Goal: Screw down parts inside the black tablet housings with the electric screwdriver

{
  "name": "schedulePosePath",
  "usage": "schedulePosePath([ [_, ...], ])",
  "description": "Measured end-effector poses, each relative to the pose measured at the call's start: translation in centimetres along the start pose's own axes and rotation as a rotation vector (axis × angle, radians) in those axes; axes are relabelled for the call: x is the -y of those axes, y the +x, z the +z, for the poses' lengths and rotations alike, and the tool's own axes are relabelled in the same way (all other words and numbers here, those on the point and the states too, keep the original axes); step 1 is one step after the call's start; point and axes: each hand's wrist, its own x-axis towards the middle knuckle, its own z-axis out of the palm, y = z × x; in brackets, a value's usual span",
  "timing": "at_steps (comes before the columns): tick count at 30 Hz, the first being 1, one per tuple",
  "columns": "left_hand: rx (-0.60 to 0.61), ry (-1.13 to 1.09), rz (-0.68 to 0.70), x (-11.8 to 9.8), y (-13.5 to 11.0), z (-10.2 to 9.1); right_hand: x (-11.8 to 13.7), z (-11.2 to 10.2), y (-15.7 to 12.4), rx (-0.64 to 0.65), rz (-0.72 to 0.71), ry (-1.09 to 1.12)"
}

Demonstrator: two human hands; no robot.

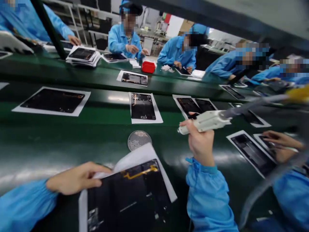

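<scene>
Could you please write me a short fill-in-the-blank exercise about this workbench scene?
1. The right hand holds an off-white handheld tool, its tip pointing to the picture's ____ side.
2. The left hand is at a corner of a flat black rectangular panel, under which lies a thin paper-like sheet coloured ____.
3. The person's loose fabric sleeves are ____.

Missing words: left; white; blue.
</scene>
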Motion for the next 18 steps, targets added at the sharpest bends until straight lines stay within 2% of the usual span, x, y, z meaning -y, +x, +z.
schedulePosePath([
  [2, 0.057, 0.040, 0.097, -1.4, 3.5, 0.2, 1.2, 0.8, -0.8, 0.025, -0.017, 0.075],
  [3, 0.087, 0.124, 0.133, -2.0, 4.9, 0.3, 1.7, 1.3, -1.3, 0.046, -0.013, 0.109],
  [4, 0.060, 0.263, 0.148, -2.6, 6.0, 0.6, 2.2, 2.0, -1.9, 0.070, 0.000, 0.136],
  [5, 0.006, 0.433, 0.151, -3.1, 6.7, 1.1, 2.6, 2.7, -2.4, 0.098, 0.021, 0.156],
  [7, -0.186, 0.789, 0.162, -3.5, 7.5, 2.4, 2.8, 4.2, -3.4, 0.156, 0.075, 0.176],
  [9, -0.394, 1.010, 0.262, -3.5, 7.6, 4.0, 2.4, 5.9, -4.2, 0.224, 0.114, 0.205],
  [11, -0.512, 1.044, 0.418, -3.0, 7.7, 5.6, 1.4, 7.6, -4.8, 0.300, 0.139, 0.233],
  [13, -0.528, 0.990, 0.513, -2.3, 8.1, 6.7, 0.1, 9.1, -5.3, 0.356, 0.158, 0.236],
  [18, -0.503, 0.833, 0.490, -0.8, 9.4, 8.2, -1.7, 11.2, -6.0, 0.371, 0.215, 0.202],
])
